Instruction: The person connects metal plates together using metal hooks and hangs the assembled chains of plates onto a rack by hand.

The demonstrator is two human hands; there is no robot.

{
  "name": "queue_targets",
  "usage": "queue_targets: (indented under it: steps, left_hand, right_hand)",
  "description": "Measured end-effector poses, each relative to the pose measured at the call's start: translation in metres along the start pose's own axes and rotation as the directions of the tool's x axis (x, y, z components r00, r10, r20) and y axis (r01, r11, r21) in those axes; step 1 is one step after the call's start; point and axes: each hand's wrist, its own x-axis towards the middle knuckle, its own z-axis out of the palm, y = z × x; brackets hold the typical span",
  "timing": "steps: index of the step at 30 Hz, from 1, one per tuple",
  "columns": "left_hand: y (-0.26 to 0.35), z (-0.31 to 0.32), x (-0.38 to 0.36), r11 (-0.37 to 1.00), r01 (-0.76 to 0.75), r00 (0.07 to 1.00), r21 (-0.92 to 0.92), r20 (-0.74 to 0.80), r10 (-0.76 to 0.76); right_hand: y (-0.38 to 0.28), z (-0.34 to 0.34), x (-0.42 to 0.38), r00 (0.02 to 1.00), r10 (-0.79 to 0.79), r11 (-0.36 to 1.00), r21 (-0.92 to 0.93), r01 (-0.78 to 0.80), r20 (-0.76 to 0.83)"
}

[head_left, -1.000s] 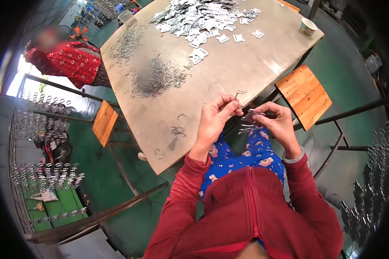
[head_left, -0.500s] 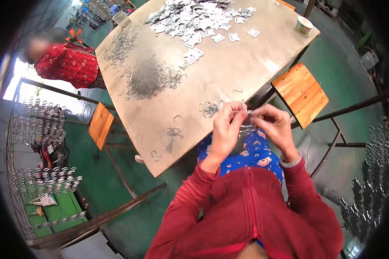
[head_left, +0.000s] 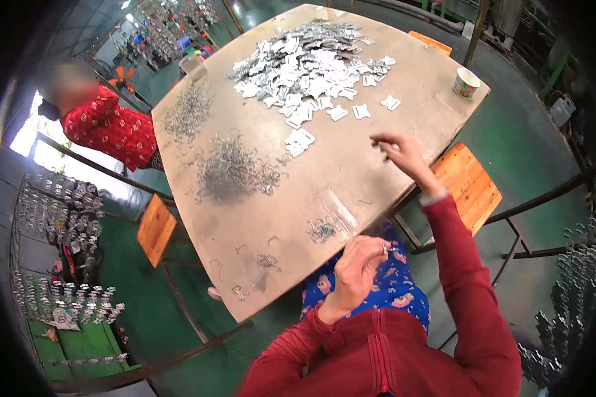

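Note:
My left hand [head_left: 355,271] is closed in a pinch over my lap, just off the near table edge. A small shiny metal piece [head_left: 386,249] shows at its fingertips; its exact shape is too small to tell. My right hand [head_left: 402,153] is stretched out above the right side of the table, fingers apart, with nothing visible in it. Beyond it lie flat silvery metal plates [head_left: 300,140], spreading from a large pile [head_left: 298,66]. A small cluster of bent wire hooks [head_left: 322,229] lies on the table near my left hand.
More wire hooks [head_left: 235,172] are heaped on the left of the table [head_left: 338,172]. A paper cup [head_left: 466,83] stands at the far right corner. Wooden stools [head_left: 467,185] flank the table. A person in a red patterned jacket [head_left: 112,129] is at the left. Racks of metal parts [head_left: 66,298] stand around.
My hands were together over my lap. My right hand has left the left one and moved forward over the table, its fingers now apart. My left hand has lowered slightly. The view has tilted upward.

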Motion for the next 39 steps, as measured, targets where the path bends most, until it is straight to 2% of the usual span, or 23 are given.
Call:
queue_targets:
  steps: [1,4,5,7,8,9,11,13,16,19,20,22,23,26,28,29,31,37,39]
  left_hand:
    - [-0.002,-0.001,0.0,1.0,0.0,1.0,0.002,0.011,0.0]
    - [-0.004,-0.003,-0.003,0.998,0.066,0.997,-0.016,0.048,-0.065]
    - [-0.003,-0.004,-0.007,0.99,0.137,0.989,-0.025,0.062,-0.135]
    - [-0.008,-0.004,-0.008,0.997,0.065,0.996,-0.033,0.065,-0.063]
    - [-0.007,-0.004,-0.008,0.996,0.087,0.994,-0.031,0.061,-0.085]
    - [-0.005,-0.004,-0.008,0.993,0.111,0.992,-0.031,0.057,-0.109]
    - [-0.003,-0.006,-0.009,0.988,0.151,0.988,-0.032,0.042,-0.15]
    - [-0.004,-0.008,-0.009,0.983,0.176,0.984,-0.042,0.03,-0.175]
    - [-0.006,-0.009,-0.007,0.979,0.186,0.983,-0.083,0.016,-0.185]
    - [-0.002,-0.01,-0.009,0.979,0.171,0.985,-0.114,0.002,-0.172]
    - [-0.003,-0.01,-0.011,0.98,0.165,0.986,-0.111,0.004,-0.165]
    - [-0.002,-0.009,-0.015,0.981,0.155,0.988,-0.113,0.006,-0.155]
    - [-0.006,-0.007,-0.017,0.973,0.161,0.986,-0.165,-0.015,-0.166]
    - [-0.008,-0.004,-0.023,0.955,0.234,0.971,-0.18,-0.003,-0.239]
    - [-0.012,0.001,-0.025,0.923,0.301,0.95,-0.238,-0.01,-0.313]
    - [-0.013,-0.001,-0.026,0.9,0.36,0.933,-0.246,0.089,-0.349]
    - [-0.016,0.0,-0.027,0.877,0.419,0.908,-0.233,0.115,-0.403]
    - [-0.011,0.005,-0.026,0.865,0.456,0.89,-0.211,0.114,-0.442]
    - [-0.012,0.006,-0.025,0.89,0.406,0.914,-0.21,0.104,-0.392]
  right_hand:
    - [0.029,0.01,0.029,0.989,-0.144,0.964,-0.229,0.132,-0.037]
    - [0.082,0.032,0.098,0.89,-0.445,0.698,-0.583,0.416,0.102]
    - [0.086,0.032,0.113,0.906,-0.386,0.632,-0.665,0.397,0.174]
    - [0.098,0.034,0.137,0.918,-0.237,0.47,-0.79,0.395,0.318]
    - [0.126,0.038,0.154,0.919,-0.167,0.524,-0.757,0.39,0.358]
    - [0.108,0.03,0.154,0.92,-0.072,0.564,-0.745,0.355,0.384]
    - [0.094,0.021,0.161,0.905,-0.033,0.617,-0.703,0.353,0.425]
    - [0.109,0.012,0.167,0.884,0.012,0.589,-0.718,0.371,0.466]
    - [0.135,-0.011,0.155,0.945,0.062,0.679,-0.708,0.196,0.321]
    - [0.061,-0.039,0.106,0.888,0.39,0.834,-0.503,-0.227,0.245]
    - [0.076,-0.038,0.095,0.965,0.192,0.897,-0.43,-0.098,0.181]
    - [0.046,-0.036,0.06,0.942,0.285,0.955,-0.133,-0.264,0.177]
    - [0.023,-0.03,0.036,0.922,0.337,0.937,0.022,-0.347,0.19]
    - [-0.02,-0.004,-0.034,0.939,0.278,0.882,0.333,-0.333,0.204]
    - [-0.049,0.01,-0.075,0.922,0.34,0.774,0.501,-0.388,0.187]
    - [-0.06,0.015,-0.092,0.909,0.378,0.699,0.589,-0.405,0.177]
    - [-0.07,0.024,-0.114,0.914,0.385,0.671,0.64,-0.374,0.13]
    - [-0.087,0.022,-0.134,0.927,0.374,0.676,0.675,-0.296,0.032]
    - [-0.089,0.021,-0.135,0.926,0.376,0.683,0.672,-0.286,0.012]
